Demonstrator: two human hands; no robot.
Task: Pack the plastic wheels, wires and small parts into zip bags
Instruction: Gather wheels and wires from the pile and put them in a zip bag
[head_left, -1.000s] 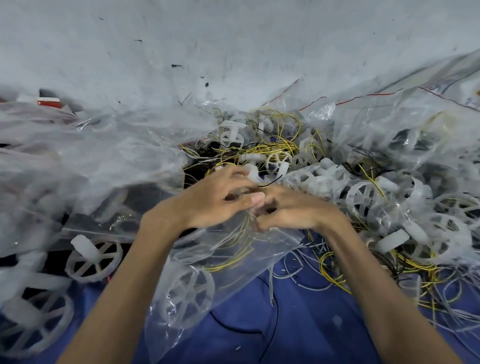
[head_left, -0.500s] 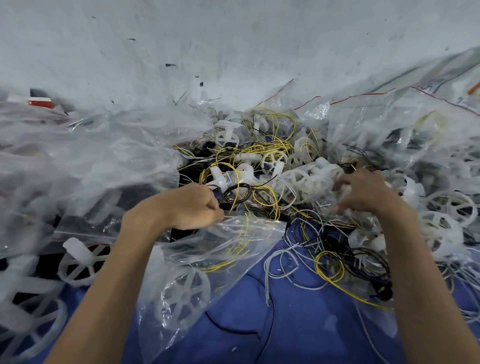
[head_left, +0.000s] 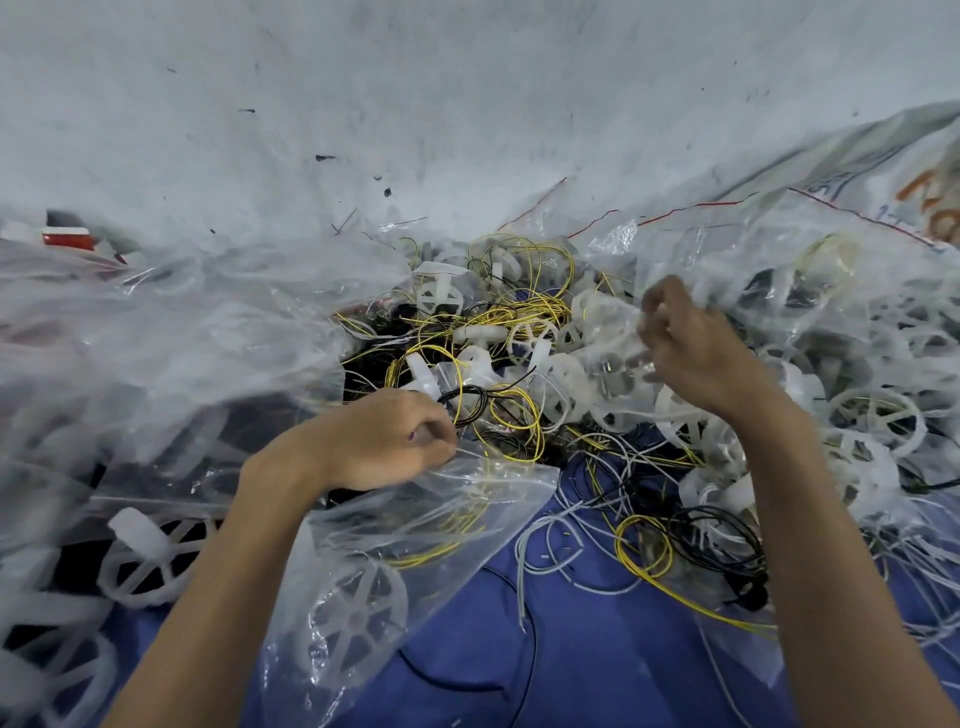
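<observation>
The zip bag (head_left: 467, 499) lay low in the middle on the blue cloth (head_left: 597, 665), its open mouth turned toward the loose heap. Inside it sat a white spoked wheel (head_left: 358, 618) and a coil of yellow wire (head_left: 441, 543). The left hand (head_left: 374, 441) held the bag's upper edge, its grip pinched on the clear plastic at the mouth.

Just beyond the mouth was the heap of loose wheels (head_left: 571, 374), tangled with yellow wires (head_left: 524, 312). Black wires (head_left: 717, 535) and white wires (head_left: 566, 564) trailed off it onto the cloth.

The right hand (head_left: 691, 348) was raised over the right side of the heap. Its fingers (head_left: 657, 312) were curled, but I cannot tell whether that grip closed on anything.

Filled clear bags (head_left: 156, 338) of wheels were piled to the left, and more bags (head_left: 841, 312) to the right.
</observation>
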